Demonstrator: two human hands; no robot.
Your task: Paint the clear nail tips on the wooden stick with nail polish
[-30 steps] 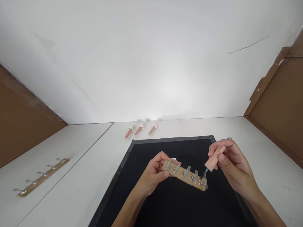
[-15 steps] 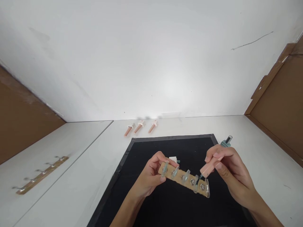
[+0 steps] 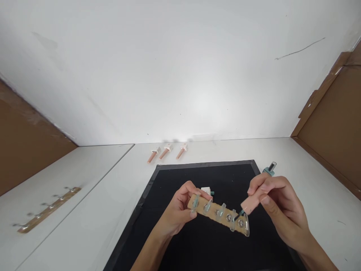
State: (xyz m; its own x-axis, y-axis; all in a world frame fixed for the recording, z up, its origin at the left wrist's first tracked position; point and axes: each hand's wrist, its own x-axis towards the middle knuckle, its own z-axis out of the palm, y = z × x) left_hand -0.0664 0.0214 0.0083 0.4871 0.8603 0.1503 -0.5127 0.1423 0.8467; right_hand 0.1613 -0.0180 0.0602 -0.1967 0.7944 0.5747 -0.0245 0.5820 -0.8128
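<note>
Between thumb and fingers, my left hand (image 3: 180,209) grips the left end of a wooden strip (image 3: 213,210), which slants down to the right above a black mat. Several clear, greenish nail tips (image 3: 220,211) stand across it on round metal studs. My right hand (image 3: 279,210) pinches the pink cap (image 3: 250,203) of a nail polish brush. The dark brush tip (image 3: 237,216) touches or nearly touches the second nail tip from the right. Behind my left fingers, an uncapped white bottle (image 3: 206,190) with a teal neck lies on the mat.
Three pink-capped bottles (image 3: 182,150) lie behind the black mat (image 3: 186,175). Just beyond my right hand is a teal bottle with a silver cap (image 3: 269,170). Another wooden strip with metal stands (image 3: 50,209) rests on the white table at left. Brown panels flank both sides.
My right hand and the pink cap have shifted slightly right, with the brush at a flatter slant. The wooden strip in my left hand has barely moved.
</note>
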